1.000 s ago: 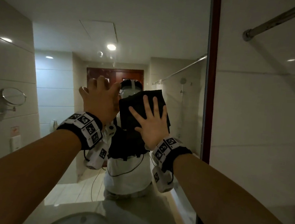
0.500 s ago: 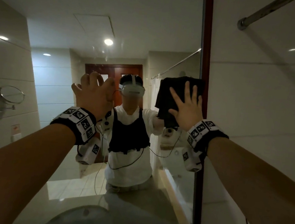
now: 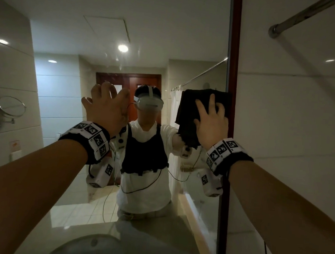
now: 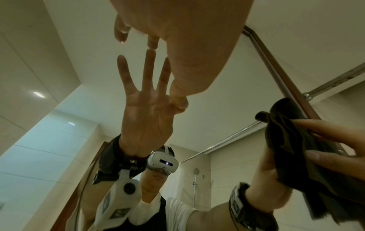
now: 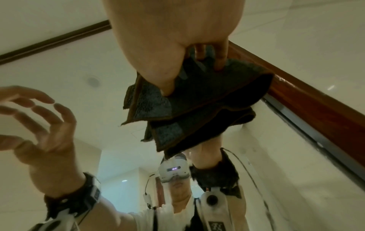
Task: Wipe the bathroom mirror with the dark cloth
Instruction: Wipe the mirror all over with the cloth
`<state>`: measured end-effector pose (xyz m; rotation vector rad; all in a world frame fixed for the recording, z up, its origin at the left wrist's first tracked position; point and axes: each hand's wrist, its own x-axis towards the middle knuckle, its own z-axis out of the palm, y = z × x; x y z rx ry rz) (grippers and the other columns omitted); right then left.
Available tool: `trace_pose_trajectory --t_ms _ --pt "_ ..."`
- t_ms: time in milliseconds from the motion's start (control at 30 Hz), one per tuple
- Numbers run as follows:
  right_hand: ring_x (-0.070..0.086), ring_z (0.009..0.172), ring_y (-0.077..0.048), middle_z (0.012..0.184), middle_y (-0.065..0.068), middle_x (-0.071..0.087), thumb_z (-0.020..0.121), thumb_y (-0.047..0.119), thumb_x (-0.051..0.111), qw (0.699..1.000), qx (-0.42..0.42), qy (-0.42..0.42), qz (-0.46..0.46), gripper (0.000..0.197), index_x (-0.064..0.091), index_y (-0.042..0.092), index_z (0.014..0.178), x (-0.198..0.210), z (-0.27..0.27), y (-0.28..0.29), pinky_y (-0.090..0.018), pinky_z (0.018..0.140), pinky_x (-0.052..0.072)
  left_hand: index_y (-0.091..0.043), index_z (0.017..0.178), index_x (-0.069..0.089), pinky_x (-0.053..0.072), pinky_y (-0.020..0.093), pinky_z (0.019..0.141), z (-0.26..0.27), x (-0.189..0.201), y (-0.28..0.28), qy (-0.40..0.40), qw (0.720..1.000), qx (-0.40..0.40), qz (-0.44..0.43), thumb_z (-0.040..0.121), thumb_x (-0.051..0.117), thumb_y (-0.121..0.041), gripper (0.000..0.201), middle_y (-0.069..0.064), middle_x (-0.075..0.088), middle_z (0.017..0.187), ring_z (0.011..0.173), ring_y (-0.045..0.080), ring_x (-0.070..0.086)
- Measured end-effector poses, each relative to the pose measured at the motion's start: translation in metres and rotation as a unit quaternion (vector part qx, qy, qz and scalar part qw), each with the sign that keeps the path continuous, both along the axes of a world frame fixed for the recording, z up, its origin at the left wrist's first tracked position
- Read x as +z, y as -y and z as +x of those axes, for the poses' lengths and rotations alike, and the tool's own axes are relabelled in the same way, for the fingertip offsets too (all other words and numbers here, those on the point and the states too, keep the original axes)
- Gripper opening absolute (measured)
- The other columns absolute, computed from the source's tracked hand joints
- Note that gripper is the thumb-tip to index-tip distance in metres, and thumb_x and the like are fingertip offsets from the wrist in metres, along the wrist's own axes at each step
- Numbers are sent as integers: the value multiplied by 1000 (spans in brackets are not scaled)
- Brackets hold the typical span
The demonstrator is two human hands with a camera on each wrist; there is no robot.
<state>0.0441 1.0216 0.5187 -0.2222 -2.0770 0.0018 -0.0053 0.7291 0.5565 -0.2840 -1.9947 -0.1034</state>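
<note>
The bathroom mirror [image 3: 149, 35] fills the head view, with a dark wood frame [image 3: 232, 72] down its right side. My right hand [image 3: 211, 124] presses the folded dark cloth [image 3: 190, 108] flat on the glass with straight, spread fingers, right against that frame. The right wrist view shows the cloth [image 5: 197, 96] under my thumb and fingers, its edge at the frame [image 5: 296, 101]. My left hand [image 3: 106, 106] holds nothing. Its spread, slightly bent fingers [image 4: 152, 43] touch the glass left of the cloth [image 4: 292, 140].
A tiled wall [image 3: 292, 136] lies right of the frame, with a metal rail [image 3: 303, 15] above it. A round shaving mirror [image 3: 12, 106] hangs on the left wall. The counter and a basin [image 3: 93, 247] sit below the mirror.
My right hand has slid the cloth to the right, from the middle of the mirror to its right frame. The left hand has stayed on the glass.
</note>
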Motion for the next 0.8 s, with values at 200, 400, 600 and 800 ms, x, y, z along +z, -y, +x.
trace_pose_trajectory --t_ms 200,400,600,800 --pt "1 150 -37 164 -15 -5 99 23 50 999 23 44 -14 69 12 31 157 -38 0 5 -57 113 31 -35 128 41 37 66 89 3 -2 -1 17 1000 -17 5 71 69 -38 64 8 36 133 128 38 28" --pt "-3 151 -34 165 -10 -8 100 23 50 998 38 38 -36 70 11 35 156 -31 -1 2 -57 117 24 -36 125 43 38 65 88 0 -1 5 4 1000 -13 -12 70 70 -39 62 7 37 130 126 38 30" --pt "-3 151 -33 165 -10 -8 101 21 47 998 44 14 -46 69 8 37 156 53 -7 -2 -58 117 21 -34 125 45 38 62 89 -3 0 6 -19 1000 -15 -17 74 68 -42 56 9 39 130 122 39 34" --pt "-5 151 -35 164 -10 -11 101 23 47 996 66 26 -55 70 5 37 156 111 -12 -1 -61 116 22 -35 122 45 40 62 87 -5 0 5 -18 1000 -1 -15 73 70 -36 55 8 39 128 120 39 34"
